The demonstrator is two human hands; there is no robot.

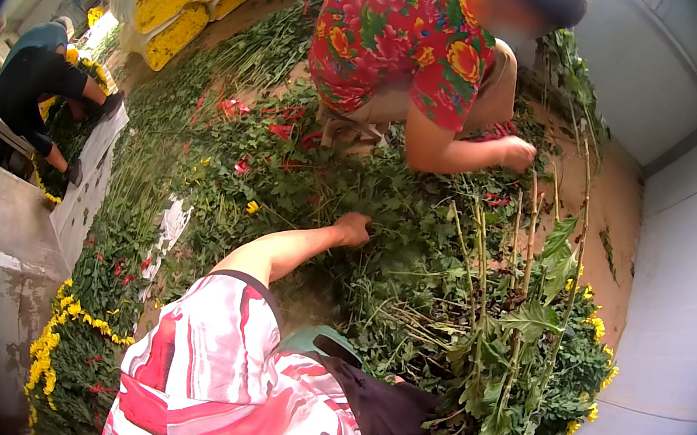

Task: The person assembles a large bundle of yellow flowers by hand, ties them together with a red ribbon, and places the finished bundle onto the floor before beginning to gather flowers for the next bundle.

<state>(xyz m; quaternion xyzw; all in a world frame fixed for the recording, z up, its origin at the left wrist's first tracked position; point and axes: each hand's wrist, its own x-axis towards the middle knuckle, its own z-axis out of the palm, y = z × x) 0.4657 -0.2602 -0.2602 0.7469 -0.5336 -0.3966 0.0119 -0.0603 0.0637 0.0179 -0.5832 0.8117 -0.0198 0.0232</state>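
Note:
My left arm, in a pink-and-white striped sleeve, stretches out over a thick bed of cut leafy flower stems (419, 218). My left hand (353, 229) is down among the leaves with its fingers curled closed. What lies in them, if anything, is hidden by the foliage. A yellow flower head (253, 207) lies to the left of it. At my right side an upright bunch of tall leafy stems (519, 328) rises, with yellow blooms (599, 356) low behind it. My right hand is not seen; this bunch covers that side.
Across from me a person in a red floral shirt (398, 39) bends over the stems. Another person (36, 80) stoops at far left beside a yellow-flowered bundle. Wrapped yellow bouquets (165, 4) are stacked at the back. Yellow blooms (50, 345) edge the lower left. A pale wall (688, 245) bounds the right.

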